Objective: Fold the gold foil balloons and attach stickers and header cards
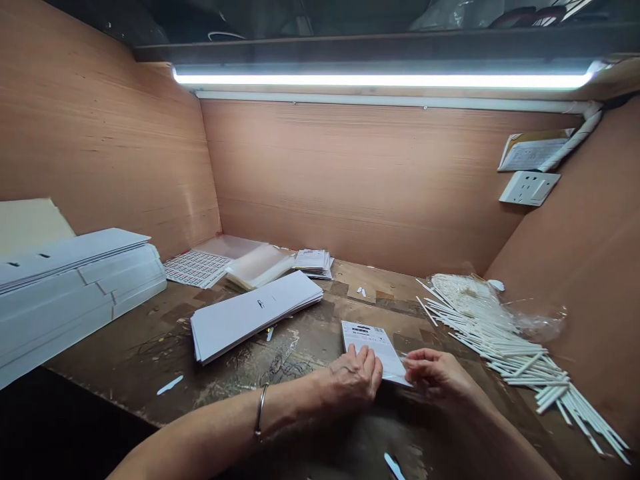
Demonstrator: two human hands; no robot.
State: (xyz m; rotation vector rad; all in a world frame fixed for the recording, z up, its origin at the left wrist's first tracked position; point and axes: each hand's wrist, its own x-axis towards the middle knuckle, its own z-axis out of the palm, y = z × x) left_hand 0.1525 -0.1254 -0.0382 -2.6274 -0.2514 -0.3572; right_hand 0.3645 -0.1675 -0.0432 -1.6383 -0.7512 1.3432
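A white printed card [376, 341] with a dark hanging slot at its top lies at a slant on the worn brown table. My left hand [356, 375], a metal bangle on its wrist, presses on the card's lower left with bent fingers close together. My right hand [431, 375] pinches at the card's lower right corner, where a bit of clear film seems to show. The fingertips partly hide what exactly is between them. Left of the card is a stack of long white folded cards [257, 313].
Many white paper sticks [520, 363] spill from a clear bag at right. Behind are small printed cards [313, 261], clear plastic sleeves [263, 265] and a label sheet [197, 268]. White card stacks [75, 287] stand at left. Wooden panels enclose the table; a lit tube [385, 81] hangs above.
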